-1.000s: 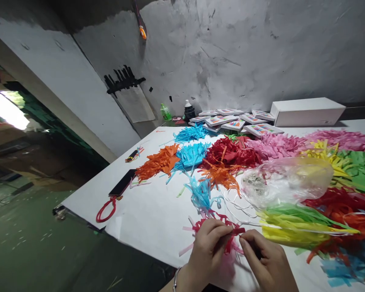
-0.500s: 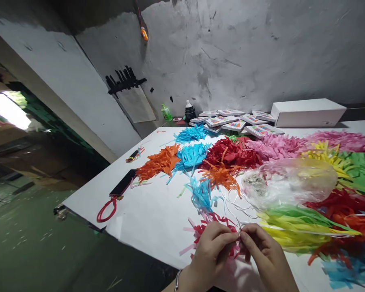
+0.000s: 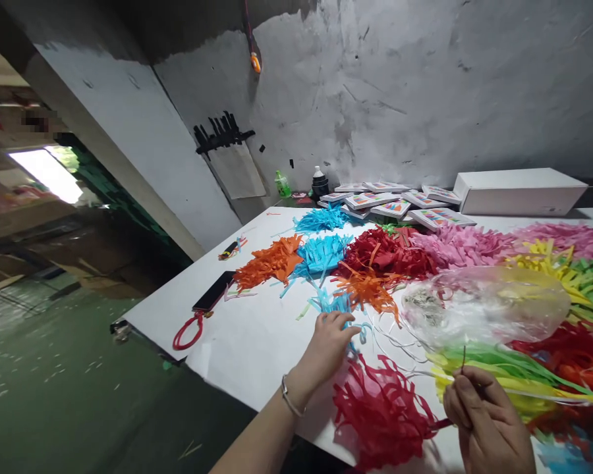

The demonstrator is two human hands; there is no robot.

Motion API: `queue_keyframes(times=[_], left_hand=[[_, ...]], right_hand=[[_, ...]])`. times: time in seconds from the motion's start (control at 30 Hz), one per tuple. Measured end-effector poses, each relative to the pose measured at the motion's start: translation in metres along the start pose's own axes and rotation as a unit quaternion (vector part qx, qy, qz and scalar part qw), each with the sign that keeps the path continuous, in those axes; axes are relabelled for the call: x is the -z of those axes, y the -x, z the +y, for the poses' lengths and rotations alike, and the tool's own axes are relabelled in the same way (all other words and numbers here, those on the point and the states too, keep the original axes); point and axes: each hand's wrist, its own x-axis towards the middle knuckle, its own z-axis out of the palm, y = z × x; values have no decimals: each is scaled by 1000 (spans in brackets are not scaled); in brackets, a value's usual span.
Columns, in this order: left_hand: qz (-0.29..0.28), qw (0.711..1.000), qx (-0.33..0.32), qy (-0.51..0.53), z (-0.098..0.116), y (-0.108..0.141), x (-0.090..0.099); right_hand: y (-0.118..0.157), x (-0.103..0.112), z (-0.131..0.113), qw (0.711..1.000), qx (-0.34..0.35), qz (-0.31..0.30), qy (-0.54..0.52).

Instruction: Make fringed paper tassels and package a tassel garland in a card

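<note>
My left hand (image 3: 332,342) is stretched forward over the light blue fringed tassel (image 3: 337,301), its fingers slightly spread. Whether the fingertips touch the blue strips I cannot tell. My right hand (image 3: 489,411) is pinched at the right, holding the narrow end of a red fringed paper tassel (image 3: 383,415). The tassel's loose strips spread over the near edge of the table, with some pink among them. A thin dark piece (image 3: 463,359) sticks up from my right fingertips; its kind is unclear. White string (image 3: 393,339) lies in loops between my hands.
Orange (image 3: 269,263), blue, dark red (image 3: 385,253) and pink fringes (image 3: 467,243) cover the white table (image 3: 237,355). A clear plastic bag (image 3: 494,303) lies before yellow and green strips (image 3: 514,372). Behind are flat packs (image 3: 370,199) and a white box (image 3: 521,192). A phone (image 3: 214,291) lies left.
My hands were pinched together over the red tassel. They have parted: the left has reached forward to the blue tassel, the right has moved rightward with the red tassel's end.
</note>
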Motion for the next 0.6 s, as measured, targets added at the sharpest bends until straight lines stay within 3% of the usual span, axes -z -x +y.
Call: queue_keyframes(times=[0.1, 0.2, 0.3, 0.43, 0.6], left_hand=[[3, 1000, 8, -12, -22, -5, -1], [33, 999, 15, 0, -21, 2, 7], [83, 996, 18, 34, -1, 11, 22], [148, 980, 3, 134, 35, 20, 30], [114, 971, 43, 206, 62, 24, 17]], right_hand=[[-5, 22, 16, 999, -17, 9, 33], [-9, 32, 27, 997, 3, -4, 74], [-3, 23, 32, 983, 69, -49, 164], [19, -5, 34, 938, 131, -177, 267], [34, -24, 42, 899, 165, -221, 341]])
